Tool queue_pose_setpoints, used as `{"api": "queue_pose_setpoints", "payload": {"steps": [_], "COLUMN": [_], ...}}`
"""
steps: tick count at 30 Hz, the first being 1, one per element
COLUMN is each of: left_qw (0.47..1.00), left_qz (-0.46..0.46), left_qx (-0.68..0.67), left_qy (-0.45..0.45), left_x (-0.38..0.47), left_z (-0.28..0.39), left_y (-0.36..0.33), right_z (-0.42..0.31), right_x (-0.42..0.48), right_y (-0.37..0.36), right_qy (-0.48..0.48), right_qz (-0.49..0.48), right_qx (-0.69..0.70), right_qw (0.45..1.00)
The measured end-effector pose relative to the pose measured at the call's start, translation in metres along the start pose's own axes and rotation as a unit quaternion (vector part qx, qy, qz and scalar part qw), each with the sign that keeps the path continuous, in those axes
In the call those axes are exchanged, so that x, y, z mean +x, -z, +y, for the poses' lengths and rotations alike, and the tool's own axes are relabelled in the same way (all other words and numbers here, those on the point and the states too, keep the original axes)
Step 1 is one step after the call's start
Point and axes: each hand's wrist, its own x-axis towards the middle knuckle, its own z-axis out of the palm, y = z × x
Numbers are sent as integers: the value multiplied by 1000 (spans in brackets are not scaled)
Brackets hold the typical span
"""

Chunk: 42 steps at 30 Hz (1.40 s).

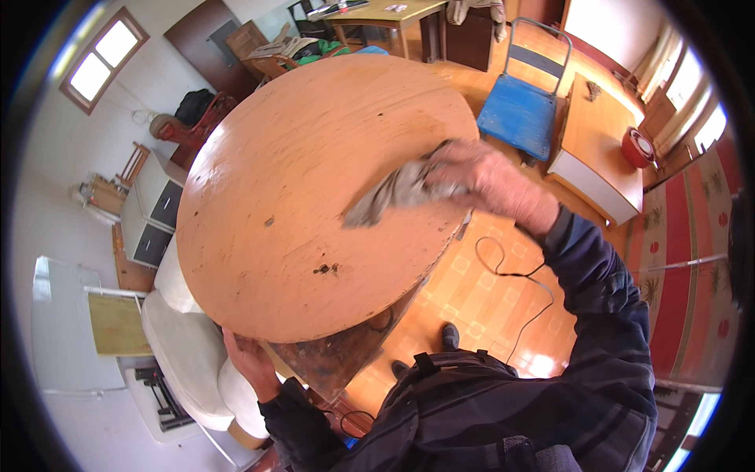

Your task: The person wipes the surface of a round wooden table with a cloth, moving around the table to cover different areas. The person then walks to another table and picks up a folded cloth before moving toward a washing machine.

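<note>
A large round wooden tabletop (pixel 283 194), worn and marked with dark spots and scratches, fills the middle of the view. My right hand (pixel 481 177) grips a crumpled grey cloth (pixel 392 192), which hangs over the tabletop's right part and lies against its surface towards the centre. At the near left rim is my left hand (pixel 250 357), its fingers partly hidden at or under the edge; whether it grips the rim is not plain. Beneath the near edge a dark, stained wooden surface (pixel 330 360) shows.
A blue platform trolley (pixel 519 112) stands beyond the right rim, beside a low wooden table (pixel 601 141) bearing a red bowl (pixel 638 147). A black cable (pixel 551 295) loops over the tiled floor. White cushioned seating (pixel 183 354) is close on the left. Behind stands a yellow-topped table (pixel 383 13).
</note>
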Motion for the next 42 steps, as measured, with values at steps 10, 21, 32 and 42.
{"api": "queue_pose_setpoints", "payload": {"steps": [10,21,32,42], "left_qw": [993,977,957,965], "left_qz": [-73,-169,-231,-131], "left_qx": [-65,-114,-119,-123], "left_qy": [68,66,127,192], "left_x": [15,19,36,12], "left_z": [1,4,-5,-16], "left_y": [24,21,41,61], "right_z": [32,-174,-316,-336], "right_x": [33,61,146,188], "right_y": [-26,-70,-167,-227], "right_qy": [-195,-128,8,114], "right_qz": [56,-7,15,74], "right_qx": [-77,-36,22,-77], "right_qw": [976,991,1000,988]}}
